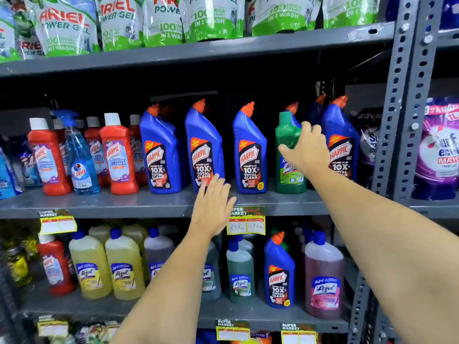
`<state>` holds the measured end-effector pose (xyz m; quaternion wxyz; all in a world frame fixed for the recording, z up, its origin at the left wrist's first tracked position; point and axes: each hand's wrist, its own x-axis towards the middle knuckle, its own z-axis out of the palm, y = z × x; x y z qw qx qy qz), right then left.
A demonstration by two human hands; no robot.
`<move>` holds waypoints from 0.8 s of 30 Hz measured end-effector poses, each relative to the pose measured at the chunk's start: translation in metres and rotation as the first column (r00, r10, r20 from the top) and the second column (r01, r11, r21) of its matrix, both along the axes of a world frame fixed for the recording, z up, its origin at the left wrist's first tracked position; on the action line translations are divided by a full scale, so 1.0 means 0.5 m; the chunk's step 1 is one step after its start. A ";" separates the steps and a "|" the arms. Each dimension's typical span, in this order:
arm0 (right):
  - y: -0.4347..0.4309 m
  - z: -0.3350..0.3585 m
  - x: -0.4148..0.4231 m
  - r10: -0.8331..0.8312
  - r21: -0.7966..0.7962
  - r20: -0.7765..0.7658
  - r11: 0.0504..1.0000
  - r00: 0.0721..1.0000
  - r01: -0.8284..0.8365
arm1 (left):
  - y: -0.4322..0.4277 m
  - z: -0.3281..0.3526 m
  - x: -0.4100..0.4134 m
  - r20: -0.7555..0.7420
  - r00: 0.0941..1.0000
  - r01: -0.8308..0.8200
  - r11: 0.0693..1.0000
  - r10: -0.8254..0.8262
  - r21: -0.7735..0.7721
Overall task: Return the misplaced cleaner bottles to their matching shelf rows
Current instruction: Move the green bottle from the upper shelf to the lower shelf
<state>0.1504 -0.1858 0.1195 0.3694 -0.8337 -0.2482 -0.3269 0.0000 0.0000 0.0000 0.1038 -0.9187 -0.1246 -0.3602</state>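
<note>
I read "ARIEL POWER GEL" and "100 dried stains in 1 wash" on the pouches along the top shelf at 12 o'clock. On the middle shelf stand red bottles marked "HARPIC BATHROOM CLEANER", a blue "Colin" sprayer, and blue bottles reading "HARPIC POWER PLUS 10X TOTAL CLEAN". Among those blue ones, toward 2 o'clock, stands a green bottle, upright, its label too blurred for me to read. My right hand wraps its fingers partly round that green bottle, thumb on the front, touching it; I cannot tell whether the grip is closed. My left hand is flat and open, fingers spread, holding nothing, in front of the shelf edge at the foot of a blue Harpic bottle. The lower shelf at 6 o'clock carries "Lizol" bottles, plus one blue Harpic and one red Harpic. A tag reads "SUPER MARKET".
</note>
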 end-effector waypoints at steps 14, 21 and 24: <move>0.011 -0.105 0.123 0.392 0.356 -0.374 0.897 0.840 -0.261 | 0.014 -0.039 0.012 0.107 0.993 0.056 0.993 -0.045 -0.102; -0.003 -0.126 0.114 0.460 0.408 -0.231 0.846 0.857 -0.344 | 0.018 -0.046 0.016 0.148 0.988 0.052 0.996 -0.040 -0.077; -0.026 -0.153 0.088 0.475 0.408 -0.085 0.819 0.876 -0.404 | 0.019 -0.055 0.021 0.189 0.981 0.057 0.995 -0.039 -0.087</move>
